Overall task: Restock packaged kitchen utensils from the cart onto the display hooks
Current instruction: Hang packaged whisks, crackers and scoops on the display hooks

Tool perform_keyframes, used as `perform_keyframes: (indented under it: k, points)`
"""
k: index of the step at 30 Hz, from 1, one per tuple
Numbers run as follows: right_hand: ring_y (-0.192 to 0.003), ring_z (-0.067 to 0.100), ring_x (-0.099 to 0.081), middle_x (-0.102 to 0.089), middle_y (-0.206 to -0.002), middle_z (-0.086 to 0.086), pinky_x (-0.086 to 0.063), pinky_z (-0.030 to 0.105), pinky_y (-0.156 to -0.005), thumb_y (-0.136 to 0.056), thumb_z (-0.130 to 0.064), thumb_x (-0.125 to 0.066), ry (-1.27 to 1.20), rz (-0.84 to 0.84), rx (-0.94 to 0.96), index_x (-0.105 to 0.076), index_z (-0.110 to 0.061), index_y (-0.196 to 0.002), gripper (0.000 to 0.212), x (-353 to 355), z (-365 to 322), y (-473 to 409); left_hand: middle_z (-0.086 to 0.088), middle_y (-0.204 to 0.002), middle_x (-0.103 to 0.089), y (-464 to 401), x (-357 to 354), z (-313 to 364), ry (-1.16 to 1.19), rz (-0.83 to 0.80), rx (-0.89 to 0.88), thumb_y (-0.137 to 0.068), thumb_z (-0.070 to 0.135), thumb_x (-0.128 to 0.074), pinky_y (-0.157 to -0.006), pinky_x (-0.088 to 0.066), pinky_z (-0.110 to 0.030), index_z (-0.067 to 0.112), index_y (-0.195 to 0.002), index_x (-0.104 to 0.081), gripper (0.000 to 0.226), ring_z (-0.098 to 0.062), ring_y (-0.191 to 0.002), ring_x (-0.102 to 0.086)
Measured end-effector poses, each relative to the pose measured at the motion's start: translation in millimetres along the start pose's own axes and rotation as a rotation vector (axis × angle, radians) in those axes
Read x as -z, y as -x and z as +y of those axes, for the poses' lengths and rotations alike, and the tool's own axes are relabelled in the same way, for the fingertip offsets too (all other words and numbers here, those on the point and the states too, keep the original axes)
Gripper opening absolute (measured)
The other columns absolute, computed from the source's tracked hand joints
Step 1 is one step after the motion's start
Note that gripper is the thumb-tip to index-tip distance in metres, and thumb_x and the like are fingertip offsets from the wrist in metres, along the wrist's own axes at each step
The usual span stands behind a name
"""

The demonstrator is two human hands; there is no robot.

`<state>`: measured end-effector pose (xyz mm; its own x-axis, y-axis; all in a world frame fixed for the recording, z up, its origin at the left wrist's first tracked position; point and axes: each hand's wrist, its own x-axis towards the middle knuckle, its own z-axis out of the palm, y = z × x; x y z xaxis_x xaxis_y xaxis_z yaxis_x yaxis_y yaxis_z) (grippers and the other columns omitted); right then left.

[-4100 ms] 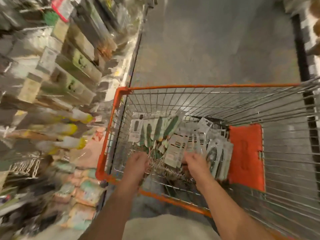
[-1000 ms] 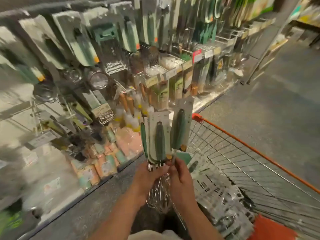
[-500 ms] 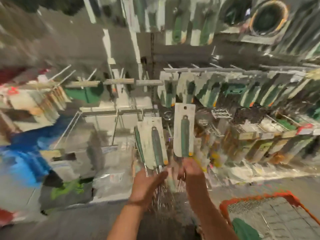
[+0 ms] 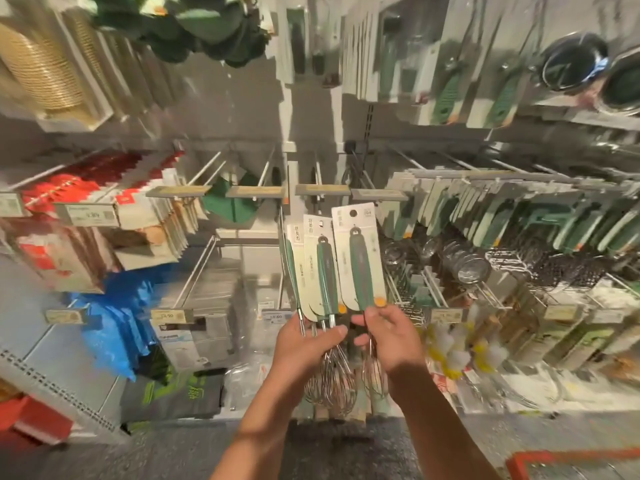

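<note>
Since half a second ago: whisks raised closer to the empty display hooks [image 4: 317, 174].
Left hand [image 4: 304, 344]: I grip a fan of green-handled wire whisks on cream cards [image 4: 317, 268].
Right hand [image 4: 389, 336]: I pinch one separated carded whisk [image 4: 358, 261] by its handle base.
Risk: wire loops tangled below could drag the fan along; the card hole might miss the hook.

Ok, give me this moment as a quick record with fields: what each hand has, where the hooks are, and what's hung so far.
left hand: left hand grips a bundle of carded green-handled wire whisks by the stems
right hand: right hand pinches a single carded green-handled whisk at the handle base, held apart from the bundle
hooks: bare metal display hooks straight ahead, above the cards
hung so far: none of the held whisks is on a hook
cart: orange cart rim at lower right
</note>
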<state>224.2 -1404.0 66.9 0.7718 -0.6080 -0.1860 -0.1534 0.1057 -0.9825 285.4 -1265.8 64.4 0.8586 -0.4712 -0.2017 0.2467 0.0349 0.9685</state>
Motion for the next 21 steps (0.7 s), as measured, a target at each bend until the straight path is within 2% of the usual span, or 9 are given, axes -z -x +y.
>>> perform_keyframes:
  k: [2,4,7,9,11,14,18,21]
  points:
    - [-0.066,0.018,-0.063,-0.075,-0.091,0.002,-0.051,0.030,-0.065,-0.106,-0.020,-0.054,-0.036,-0.021,-0.014,-0.060,-0.006,-0.106,0.015,-5,3,-1,0.030,-0.062,-0.069,0,6,2,-0.007,-0.015,0.002,-0.086,-0.003,-0.078,-0.053,-0.046,-0.003,0.023,-0.097,-0.058,0.035,0.014,-0.060,-0.066]
    - [-0.063,0.021,-0.055,-0.067,-0.078,0.005,-0.051,0.034,-0.064,-0.106,-0.019,-0.053,-0.062,-0.032,0.002,-0.059,0.001,-0.105,0.021,-9,8,0,0.027,-0.069,-0.072,0,12,-1,-0.012,0.012,0.006,-0.086,-0.002,-0.078,-0.053,-0.047,-0.005,0.020,-0.100,-0.062,0.030,0.006,-0.066,-0.070]
    - [-0.052,0.014,-0.050,-0.061,-0.069,0.007,-0.047,0.024,-0.052,-0.108,-0.019,-0.051,-0.027,-0.014,0.025,-0.059,0.004,-0.096,0.027,-16,14,-4,0.019,-0.072,-0.075,1,20,-10,-0.031,0.035,0.027,-0.089,0.001,-0.075,-0.055,-0.051,-0.012,0.022,-0.091,-0.065,0.023,-0.009,-0.075,-0.070]
    - [-0.050,0.013,-0.047,-0.059,-0.065,0.006,-0.042,0.024,-0.048,-0.107,-0.022,-0.052,-0.009,-0.020,0.048,-0.058,0.001,-0.092,0.029,-21,12,-11,0.010,-0.078,-0.077,1,21,-12,-0.040,0.050,0.026,-0.088,0.005,-0.076,-0.060,-0.054,-0.015,0.017,-0.097,-0.069,0.016,-0.006,-0.073,-0.071]
    - [-0.051,0.015,-0.048,-0.058,-0.063,0.005,-0.041,0.027,-0.050,-0.108,-0.025,-0.052,0.012,-0.030,0.047,-0.058,-0.003,-0.086,0.032,-25,10,-19,0.009,-0.083,-0.079,1,22,-11,-0.036,0.056,0.010,-0.085,0.008,-0.080,-0.064,-0.053,-0.016,0.014,-0.105,-0.070,0.022,-0.001,-0.074,-0.072]
    - [-0.053,0.017,-0.052,-0.058,-0.059,0.003,-0.043,0.028,-0.054,-0.107,-0.030,-0.052,0.129,-0.012,0.063,-0.059,-0.007,-0.077,0.038,-27,9,-31,0.012,-0.077,-0.077,-3,20,-6,0.012,0.094,0.024,-0.088,0.006,-0.077,-0.058,-0.050,-0.011,0.013,-0.104,-0.066,0.020,0.001,-0.066,-0.070]
    - [-0.054,0.022,-0.046,-0.053,-0.058,0.003,-0.043,0.036,-0.054,-0.107,-0.026,-0.053,0.021,-0.138,0.091,-0.056,0.001,-0.088,0.033,-24,7,-38,0.010,-0.088,-0.079,-12,17,-2,0.071,0.153,0.022,-0.085,0.010,-0.081,-0.060,-0.052,-0.013,0.015,-0.110,-0.066,0.029,-0.005,-0.076,-0.075]
    - [-0.049,0.016,-0.045,-0.054,-0.060,0.005,-0.042,0.026,-0.048,-0.107,-0.027,-0.052,0.000,-0.160,0.044,-0.055,0.001,-0.094,0.031,-29,5,-52,0.003,-0.087,-0.080,-17,16,-3,0.100,0.200,-0.002,-0.084,0.005,-0.081,-0.063,-0.054,-0.016,0.011,-0.109,-0.068,0.029,-0.006,-0.074,-0.075]
